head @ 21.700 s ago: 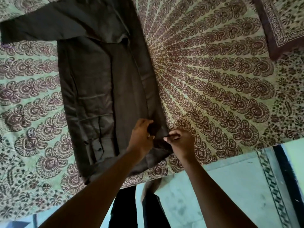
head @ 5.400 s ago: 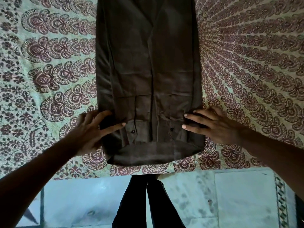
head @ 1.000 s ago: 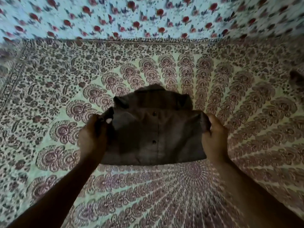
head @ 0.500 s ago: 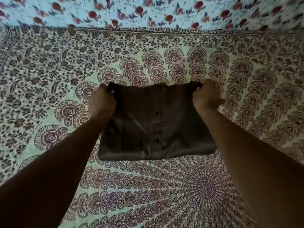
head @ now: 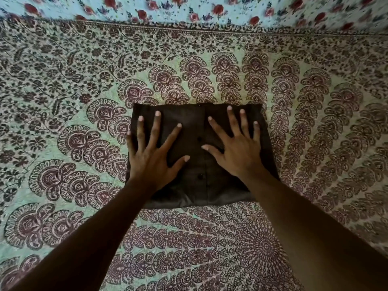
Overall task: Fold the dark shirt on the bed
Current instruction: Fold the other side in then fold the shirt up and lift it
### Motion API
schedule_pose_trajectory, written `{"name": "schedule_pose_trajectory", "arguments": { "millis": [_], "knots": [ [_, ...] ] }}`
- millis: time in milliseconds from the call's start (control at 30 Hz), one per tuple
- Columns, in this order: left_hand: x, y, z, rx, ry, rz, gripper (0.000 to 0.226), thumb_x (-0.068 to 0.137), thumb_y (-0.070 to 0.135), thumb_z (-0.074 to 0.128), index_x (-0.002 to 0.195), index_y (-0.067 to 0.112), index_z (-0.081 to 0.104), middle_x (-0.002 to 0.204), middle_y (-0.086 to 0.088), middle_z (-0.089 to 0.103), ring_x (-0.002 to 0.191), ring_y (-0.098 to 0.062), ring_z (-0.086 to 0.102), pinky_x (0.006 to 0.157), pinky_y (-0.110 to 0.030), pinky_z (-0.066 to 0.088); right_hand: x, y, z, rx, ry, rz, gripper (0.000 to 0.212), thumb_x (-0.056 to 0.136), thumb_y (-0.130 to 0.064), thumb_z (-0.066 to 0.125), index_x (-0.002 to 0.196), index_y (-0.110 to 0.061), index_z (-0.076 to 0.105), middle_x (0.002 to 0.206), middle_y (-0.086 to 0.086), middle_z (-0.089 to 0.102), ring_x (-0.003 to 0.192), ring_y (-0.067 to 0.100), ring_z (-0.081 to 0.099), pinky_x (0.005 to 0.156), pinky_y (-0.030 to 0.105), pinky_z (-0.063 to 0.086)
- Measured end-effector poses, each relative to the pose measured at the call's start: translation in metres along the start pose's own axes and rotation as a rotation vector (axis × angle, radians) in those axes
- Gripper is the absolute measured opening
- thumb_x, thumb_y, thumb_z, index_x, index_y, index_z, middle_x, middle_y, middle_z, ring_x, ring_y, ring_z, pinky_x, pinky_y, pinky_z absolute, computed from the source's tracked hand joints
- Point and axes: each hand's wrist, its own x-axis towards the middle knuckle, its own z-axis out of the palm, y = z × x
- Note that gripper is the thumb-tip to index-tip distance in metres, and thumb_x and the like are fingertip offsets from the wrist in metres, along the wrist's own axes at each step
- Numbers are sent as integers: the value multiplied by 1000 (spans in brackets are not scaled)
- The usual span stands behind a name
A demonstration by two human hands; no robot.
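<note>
The dark shirt lies in the middle of the bed as a flat folded rectangle, its button placket running down the centre. My left hand presses flat on its left half with fingers spread and straight. My right hand presses flat on the right half, fingers spread too. Both forearms reach in from the bottom of the view and cover the shirt's near corners.
The bed is covered by a green sheet with maroon paisley and floral print. A light blue cloth with red flowers runs along the far edge, beyond the sheet's border.
Half a second ago both hands gripped the shirt's far corners. They have let go and now lie flat on top of the folded shirt, nearer to me.
</note>
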Motion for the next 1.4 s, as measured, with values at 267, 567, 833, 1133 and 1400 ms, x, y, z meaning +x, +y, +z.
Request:
{"name": "schedule_pose_trajectory", "arguments": {
  "millis": [267, 567, 833, 1133, 1400],
  "knots": [
    [5, -3, 5, -96, -82, -56, 91, 82, 91, 31, 158, 53, -2, 173, 1, -5, 157, -45, 3, 117, -72, 17, 9, 5, 0, 108, -37, 76, 87, 78, -97, 22, 154, -60, -1, 173, -4, -3, 159, 33, 0, 123, 65, 8],
    [-34, -5, -44, -463, -77, -713, 79, 89, 67, 60, 141, 10, 42, 143, -22, 47, 134, -42, 46, 104, -59, 46, -20, -23, -44, 333, 26, 5, 71, 99, -45, 59, 159, -19, 30, 170, 13, 15, 150, 35, 32, 112, 54, 44],
    [-56, -24, -57, -1015, -395, -763, 52, 81, 23, 85, 127, 5, 66, 117, -13, 73, 101, -29, 71, 90, -43, 60, -41, -78, -59, 911, -115, 196, 20, 102, -25, 59, 110, -10, 70, 107, 8, 73, 89, 18, 72, 77, 26, 56],
    [-66, 53, -142, -1344, -190, -300, 23, 95, -5, 60, 115, 4, 69, 110, -3, 75, 101, -12, 73, 76, -19, 59, 3, -103, -183, 1144, -450, 482, 98, 46, -88, 72, 118, -21, 71, 115, 5, 73, 99, 28, 72, 90, 46, 58],
    [-105, 107, -138, -1341, -183, -105, 35, 87, 21, 60, 121, 14, 68, 111, -1, 74, 98, -17, 70, 84, -42, 59, -31, -85, -202, 557, -330, 309, 33, 91, -15, 70, 116, -5, 51, 107, 14, 58, 102, 36, 62, 78, 38, 51]
  ]
}}
